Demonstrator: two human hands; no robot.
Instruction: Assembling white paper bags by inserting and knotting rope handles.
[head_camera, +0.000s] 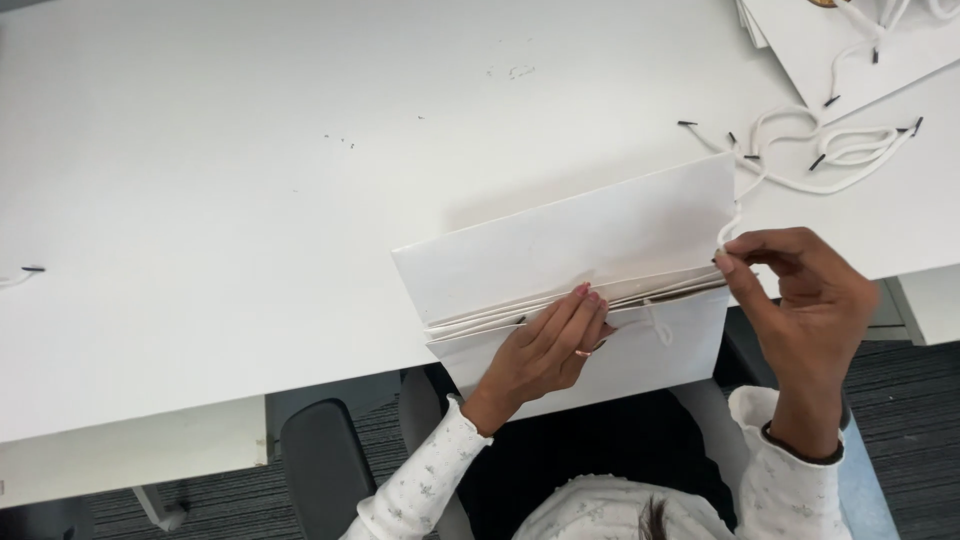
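A white paper bag (590, 240) lies at the near edge of the white table (250, 180), its open top toward me. My left hand (545, 350) presses its fingers into the bag's opening, spreading the near panel. My right hand (805, 300) pinches a white cord (728, 228) at the bag's right top corner. That cord runs up to a loose heap of white cords with black tips (830, 150).
A stack of flat white bags (850, 40) with cords sits at the far right corner. A single black-tipped cord end (30, 270) lies at the left edge. A dark chair (320, 460) and grey carpet show below the table.
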